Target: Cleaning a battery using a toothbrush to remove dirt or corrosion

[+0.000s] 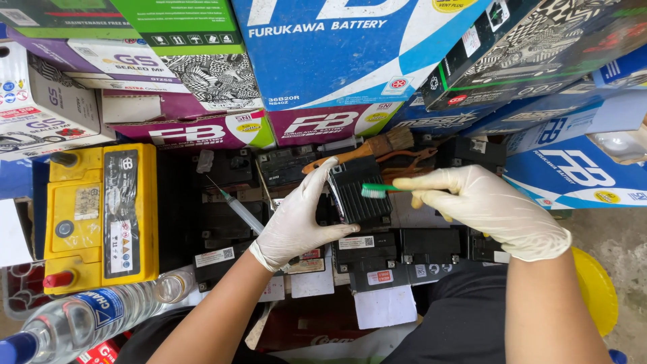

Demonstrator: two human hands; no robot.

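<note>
My left hand (296, 219), in a white glove, grips a small black battery (357, 190) and holds it tilted above a row of other black batteries. My right hand (485, 205), also gloved, holds a green toothbrush (379, 189) by its handle. The white bristles rest on the battery's upper face. Both hands are over the middle of the view.
A yellow car battery (101, 216) lies at the left. A syringe (236, 207) rests on the black batteries (404, 251), a wooden paintbrush (367, 149) lies behind. Stacked battery cartons (337, 61) fill the back. A clear plastic bottle (87, 317) lies at lower left, a yellow object (596, 290) at right.
</note>
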